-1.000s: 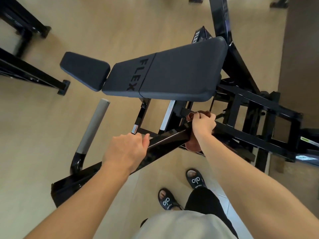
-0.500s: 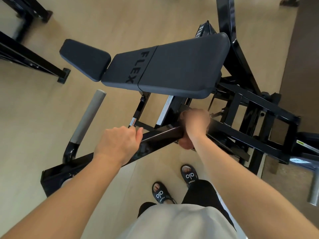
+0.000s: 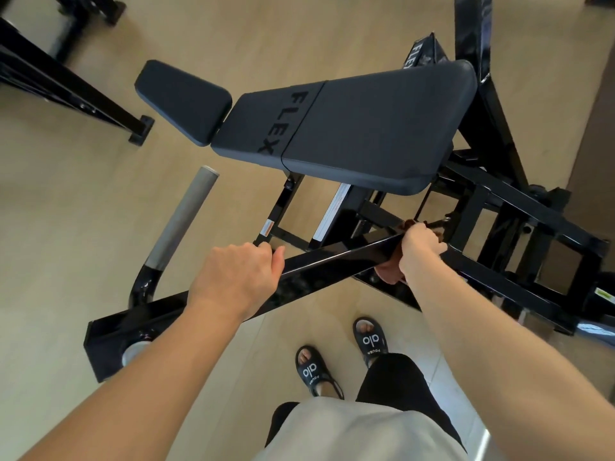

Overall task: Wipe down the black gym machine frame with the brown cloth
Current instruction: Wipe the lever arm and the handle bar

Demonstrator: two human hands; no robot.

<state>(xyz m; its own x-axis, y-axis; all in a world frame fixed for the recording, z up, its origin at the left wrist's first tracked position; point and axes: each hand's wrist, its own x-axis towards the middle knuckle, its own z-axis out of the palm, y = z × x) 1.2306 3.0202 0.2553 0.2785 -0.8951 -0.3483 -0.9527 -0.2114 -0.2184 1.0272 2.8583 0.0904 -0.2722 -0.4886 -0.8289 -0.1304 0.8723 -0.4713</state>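
Your right hand [image 3: 420, 248] clamps the brown cloth [image 3: 389, 272] around the black frame bar [image 3: 336, 261], which slants down-left toward your gripping left hand [image 3: 238, 277].

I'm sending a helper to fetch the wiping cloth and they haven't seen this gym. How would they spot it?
Find the padded bench marked FLEX. Just below its near edge a glossy black frame bar slants across; the right hand grips it there. The brown cloth is bunched under that hand, the only reddish-brown thing among black metal.
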